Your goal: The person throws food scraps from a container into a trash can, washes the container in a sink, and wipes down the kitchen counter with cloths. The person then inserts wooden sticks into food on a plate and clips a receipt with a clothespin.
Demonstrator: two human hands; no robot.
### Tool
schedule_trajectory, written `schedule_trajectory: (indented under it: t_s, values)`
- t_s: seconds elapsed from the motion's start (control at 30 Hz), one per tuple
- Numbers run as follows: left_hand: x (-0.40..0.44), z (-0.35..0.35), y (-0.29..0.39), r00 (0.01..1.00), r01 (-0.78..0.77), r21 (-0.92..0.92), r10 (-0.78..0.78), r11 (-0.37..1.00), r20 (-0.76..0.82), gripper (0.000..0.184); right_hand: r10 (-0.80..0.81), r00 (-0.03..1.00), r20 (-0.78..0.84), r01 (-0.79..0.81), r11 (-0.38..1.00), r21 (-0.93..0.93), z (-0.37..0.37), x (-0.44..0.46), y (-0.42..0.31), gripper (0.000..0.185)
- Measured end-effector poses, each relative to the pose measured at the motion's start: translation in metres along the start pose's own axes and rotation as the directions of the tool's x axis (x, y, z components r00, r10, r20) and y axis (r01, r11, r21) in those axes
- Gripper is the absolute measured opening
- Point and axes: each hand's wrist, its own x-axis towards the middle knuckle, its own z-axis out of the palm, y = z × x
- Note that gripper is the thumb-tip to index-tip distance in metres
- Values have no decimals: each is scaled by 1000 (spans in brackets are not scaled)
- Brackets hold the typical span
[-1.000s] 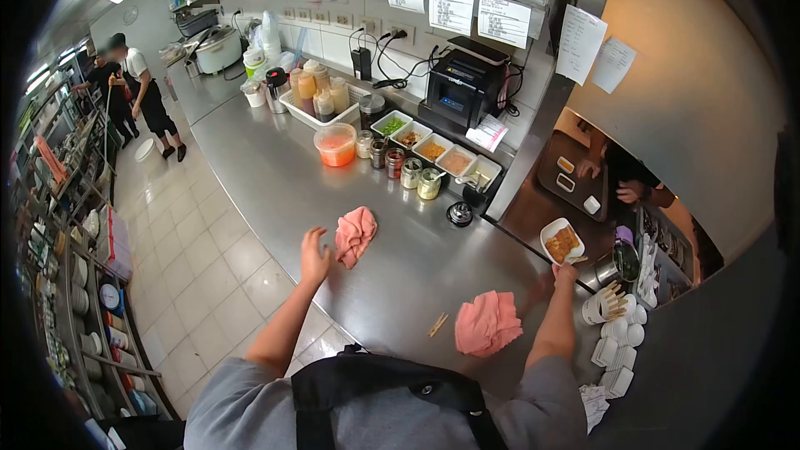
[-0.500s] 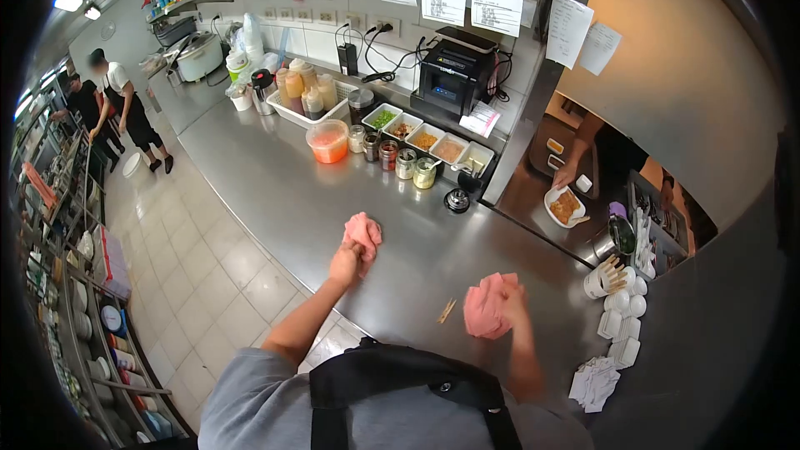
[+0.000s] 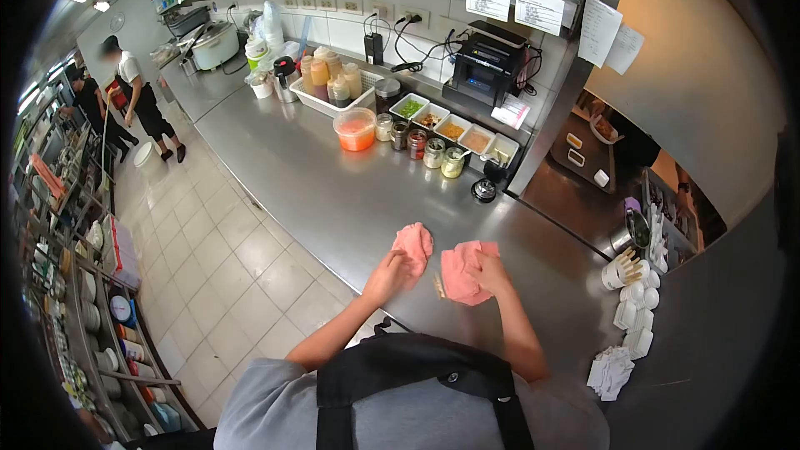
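Observation:
My left hand (image 3: 386, 277) is closed on a crumpled pink cloth (image 3: 414, 243) resting on the steel counter (image 3: 350, 217). To its right, my right hand (image 3: 492, 275) grips a second pink cloth (image 3: 462, 273), spread flatter on the same surface. Only a narrow gap separates the two cloths. Some thin wooden pieces (image 3: 439, 287), slightly blurred, lie at the left edge of the right-hand cloth.
Along the back stand a basket (image 3: 312, 107) of sauce bottles, an orange-filled tub (image 3: 356, 130), several jars (image 3: 417, 145), topping trays (image 3: 452, 129) and a printer (image 3: 486, 67). Stick cup (image 3: 623, 271), white containers (image 3: 639, 342) and napkins (image 3: 611, 372) line the right. Two people (image 3: 142, 96) stand left.
Both hands and cloths have come closer together, the left moving rightward and the right leftward. The wooden pieces have shifted left. Beyond the opening, another person's hand has moved a white dish away.

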Motion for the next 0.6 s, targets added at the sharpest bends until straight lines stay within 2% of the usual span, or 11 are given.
schedule_trajectory:
  t_s: [0.07, 0.13, 0.17, 0.23, 0.27, 0.3, 0.37, 0.4, 0.5, 0.57, 0.6]
  values:
    - [-13, -17, 10, 992, -100, 17, 101, 995, -82, 31, -308, 947, -90, 287, 940, -185, -12, 23, -38, 41]
    - [-40, -30, 7, 990, 96, 33, -92, 995, -107, 35, -420, 894, -157, 442, 884, 152, -34, 62, -81, 41]
    - [-52, -33, 0, 990, 100, 33, -96, 994, -104, 35, -603, 771, -206, 636, 749, 184, -64, 77, -122, 42]
    - [-76, -36, -15, 942, 234, -62, -242, 970, -234, 34, -515, 811, -276, 583, 683, 440, -115, 82, -201, 36]
    - [-86, -40, -17, 941, 237, -61, -244, 970, -233, 34, -552, 772, -316, 636, 664, 393, -132, 108, -215, 37]
    - [-94, -45, -18, 925, 254, -63, -262, 965, -274, 32, -526, 750, -401, 660, 551, 511, -150, 111, -243, 38]
    - [-101, -52, -19, 903, 278, -62, -283, 959, -322, 31, -466, 802, -375, 577, 438, 690, -189, 125, -286, 41]
    - [-103, -54, -19, 893, 294, -57, -295, 954, -339, 31, -474, 779, -409, 606, 403, 686, -203, 134, -301, 43]
    - [-101, -60, -8, 866, 338, -56, -334, 940, -371, 27, -474, 751, -461, 617, 254, 745, -216, 169, -315, 43]
    - [-94, -57, -6, 871, 280, -69, -284, 957, -400, 30, -475, 766, -434, 545, 120, 830, -202, 166, -314, 46]
    - [-90, -55, -7, 860, 296, -133, -324, 946, -395, 26, -482, 794, -370, 495, 162, 853, -184, 158, -310, 41]
